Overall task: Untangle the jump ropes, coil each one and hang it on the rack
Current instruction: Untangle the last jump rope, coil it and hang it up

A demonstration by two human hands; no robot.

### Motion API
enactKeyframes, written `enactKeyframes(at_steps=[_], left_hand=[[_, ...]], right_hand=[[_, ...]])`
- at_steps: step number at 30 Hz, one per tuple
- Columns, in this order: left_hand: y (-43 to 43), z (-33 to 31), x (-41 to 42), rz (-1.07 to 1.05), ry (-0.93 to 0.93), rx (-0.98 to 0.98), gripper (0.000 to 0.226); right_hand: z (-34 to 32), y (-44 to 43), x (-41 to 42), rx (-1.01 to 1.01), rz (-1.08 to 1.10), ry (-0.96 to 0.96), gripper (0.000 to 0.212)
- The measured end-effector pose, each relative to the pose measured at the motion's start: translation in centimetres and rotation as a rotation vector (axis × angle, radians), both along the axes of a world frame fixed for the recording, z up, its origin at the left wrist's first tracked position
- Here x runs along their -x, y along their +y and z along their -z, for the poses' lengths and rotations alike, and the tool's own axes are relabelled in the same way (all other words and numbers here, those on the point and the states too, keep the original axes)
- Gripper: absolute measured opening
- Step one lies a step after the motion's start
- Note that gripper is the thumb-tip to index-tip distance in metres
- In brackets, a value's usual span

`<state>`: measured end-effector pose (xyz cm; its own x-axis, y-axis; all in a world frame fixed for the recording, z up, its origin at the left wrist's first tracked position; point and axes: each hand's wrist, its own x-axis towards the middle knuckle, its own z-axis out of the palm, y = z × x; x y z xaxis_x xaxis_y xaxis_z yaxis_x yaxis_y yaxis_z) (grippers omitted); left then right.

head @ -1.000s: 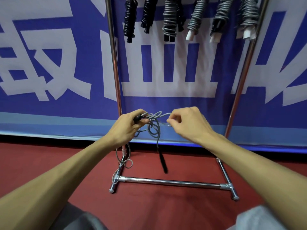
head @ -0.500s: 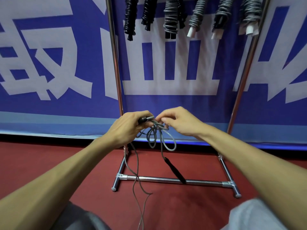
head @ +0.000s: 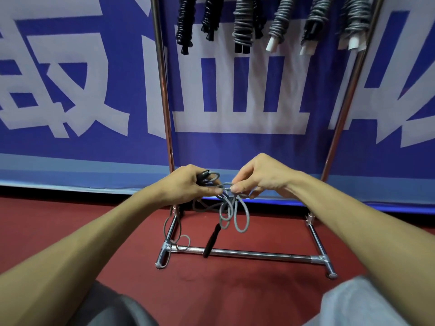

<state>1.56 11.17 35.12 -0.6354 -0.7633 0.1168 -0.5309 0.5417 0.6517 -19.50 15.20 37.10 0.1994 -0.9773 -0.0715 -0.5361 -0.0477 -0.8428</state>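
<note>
Both hands, left hand [head: 186, 187] and right hand [head: 261, 177], pinch the grey jump rope [head: 231, 208]; its loops dangle between and below them.

The person's left hand [head: 186, 187] grips one black handle [head: 204, 174] of a grey jump rope [head: 235, 215], while the right hand [head: 261, 177] pinches the cord just beside it. Tangled loops droop between the hands, and the other handle [head: 211, 241] dangles in front of the metal rack [head: 247, 253]. The rack stands on a red floor [head: 223, 290] before a blue banner [head: 70, 142], with coiled ropes [head: 242, 24] hanging in a row up top.
</note>
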Motion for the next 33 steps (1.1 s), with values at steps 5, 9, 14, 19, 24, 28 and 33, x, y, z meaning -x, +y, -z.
enactKeyframes(at_steps=[5, 9, 14, 19, 24, 28, 33], left_hand=[[0.3, 0.1, 0.8, -0.091, -0.278, 0.156, 0.025], [0.4, -0.2, 0.8, -0.140, -0.318, 0.081, 0.044], [1.1, -0.8, 1.2, -0.186, -0.015, -0.067, 0.051], [1.9, -0.7, 2.3, -0.063, -0.003, -0.095, 0.032], [2.2, -0.6, 3.1, -0.118, 0.216, -0.261, 0.028], [2.1, -0.9, 2.5, -0.205, 0.331, -0.357, 0.019], [1.6, -1.0, 1.9, -0.326, 0.521, -0.410, 0.016]], right_hand=[[0.1, -0.4, -0.3, 0.134, 0.132, 0.002, 0.008], [-0.1, -0.4, -1.2, 0.247, 0.176, 0.038, 0.016], [-0.8, 0.1, -2.0, 0.411, 0.222, -0.010, 0.011], [-1.3, 0.4, -2.8, 0.451, 0.264, -0.087, 0.009], [-1.7, -0.5, -2.7, 0.457, 0.364, -0.360, 0.013], [-1.2, -0.6, -1.3, 0.177, 0.321, -0.584, 0.017], [1.1, 0.2, -0.9, -0.088, 0.078, -0.369, 0.012]])
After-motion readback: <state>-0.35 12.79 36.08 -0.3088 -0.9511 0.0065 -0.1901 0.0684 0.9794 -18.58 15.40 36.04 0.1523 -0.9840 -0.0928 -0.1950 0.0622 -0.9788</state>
